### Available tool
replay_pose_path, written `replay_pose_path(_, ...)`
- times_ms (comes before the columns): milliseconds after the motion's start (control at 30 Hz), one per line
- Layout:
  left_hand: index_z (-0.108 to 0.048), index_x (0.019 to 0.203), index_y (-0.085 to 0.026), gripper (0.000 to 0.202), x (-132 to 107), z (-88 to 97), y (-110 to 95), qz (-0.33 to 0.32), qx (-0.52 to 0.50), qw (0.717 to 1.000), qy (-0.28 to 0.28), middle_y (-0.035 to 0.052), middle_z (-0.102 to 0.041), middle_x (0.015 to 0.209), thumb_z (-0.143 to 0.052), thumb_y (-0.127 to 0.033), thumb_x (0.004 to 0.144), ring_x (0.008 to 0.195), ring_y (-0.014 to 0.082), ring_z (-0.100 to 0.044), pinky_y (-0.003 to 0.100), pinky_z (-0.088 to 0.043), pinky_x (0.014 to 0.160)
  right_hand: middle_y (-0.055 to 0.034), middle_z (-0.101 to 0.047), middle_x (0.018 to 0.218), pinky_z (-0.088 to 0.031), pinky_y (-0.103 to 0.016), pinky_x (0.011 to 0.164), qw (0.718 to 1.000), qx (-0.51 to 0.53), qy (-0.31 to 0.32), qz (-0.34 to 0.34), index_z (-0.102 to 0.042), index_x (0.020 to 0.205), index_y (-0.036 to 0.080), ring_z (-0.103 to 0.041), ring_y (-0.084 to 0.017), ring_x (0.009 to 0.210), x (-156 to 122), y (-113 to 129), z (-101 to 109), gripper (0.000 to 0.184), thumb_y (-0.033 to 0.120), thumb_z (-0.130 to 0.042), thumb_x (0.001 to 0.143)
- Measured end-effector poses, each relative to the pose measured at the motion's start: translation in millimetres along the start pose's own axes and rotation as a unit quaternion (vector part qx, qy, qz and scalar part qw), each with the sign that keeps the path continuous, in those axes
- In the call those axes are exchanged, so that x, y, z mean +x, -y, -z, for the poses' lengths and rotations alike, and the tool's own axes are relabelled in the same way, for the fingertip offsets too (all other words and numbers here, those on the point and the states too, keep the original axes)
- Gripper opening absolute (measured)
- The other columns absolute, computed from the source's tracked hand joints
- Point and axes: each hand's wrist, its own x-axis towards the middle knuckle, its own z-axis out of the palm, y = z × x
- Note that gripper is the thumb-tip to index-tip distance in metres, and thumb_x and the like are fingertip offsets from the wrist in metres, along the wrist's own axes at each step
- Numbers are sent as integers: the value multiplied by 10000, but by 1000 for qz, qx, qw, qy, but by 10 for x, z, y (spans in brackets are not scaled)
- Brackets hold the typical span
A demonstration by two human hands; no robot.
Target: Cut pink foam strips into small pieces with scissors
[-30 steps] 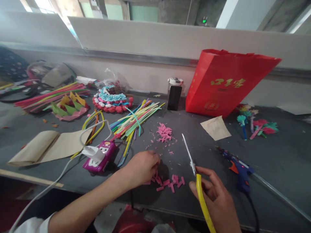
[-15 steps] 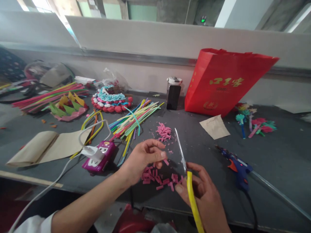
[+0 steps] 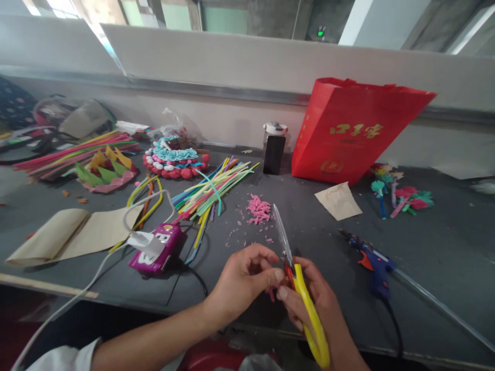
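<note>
A pair of scissors with yellow-and-red handles is in my right hand, its blades pointing away from me. My right fingers curl around and behind the yellow handle. Close against it, my left hand has its thumb and fingers drawn together beside the scissors' pivot; what lies between them is hidden. Under the hands, a bit of a pink cut piece shows on the table, while the other pieces there are covered. Beyond the blades lies a small heap of thin pink clippings with scattered crumbs.
Colourful fuzzy sticks lie left of centre. A purple power strip with a white plug stands nearer. Rightward are a blue glue gun, brown paper and a red bag. A phone leans on a bottle.
My left hand, which held a small pink piece, has moved right and down to meet my right hand. The scissors' yellow handle has turned, and the left hand now covers most loose pink pieces.
</note>
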Motion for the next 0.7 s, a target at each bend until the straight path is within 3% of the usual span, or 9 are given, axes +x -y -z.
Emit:
replay_pose_path(167, -555, 950, -172, 331, -19, -33, 91, -16, 27, 999, -14, -22, -577, 733, -688, -436, 801, 639, 105, -551, 225, -453, 595, 91, -565, 608, -271, -124, 334, 1000, 1, 27, -11, -553, 1062, 252, -350, -16, 358, -30, -47, -82, 488, 352, -808, 658)
replay_pose_path(333, -536, 1075, -201, 330, -130, -84, 218, -79, 111, 990, -33, 14, -565, 880, -519, -483, 904, 811, 160, -540, 269, -451, 727, 110, -496, 497, -263, -131, 329, 998, 3, 63, -5, -556, 1027, 229, -315, -26, 339, -120, -47, -202, 454, 428, -769, 679)
replay_pose_path(533, -531, 1160, -202, 370, -198, -56, 161, -126, 225, 966, -36, 60, -584, 991, -476, -476, 918, 912, 212, -534, 320, -427, 824, 75, -583, 608, -355, -133, 400, 999, -8, 30, -20, -582, 957, 243, -461, -41, 425, -149, -56, -238, 498, 411, -851, 574)
replay_pose_path(700, -576, 1083, -199, 309, -179, -38, 94, -159, 252, 955, 1, 67, -598, 996, -458, -442, 933, 915, 207, -546, 318, -431, 842, 96, -500, 543, -250, -131, 362, 991, 68, 114, -11, -546, 1042, 233, -312, -13, 372, -215, 14, -171, 544, 505, -786, 637)
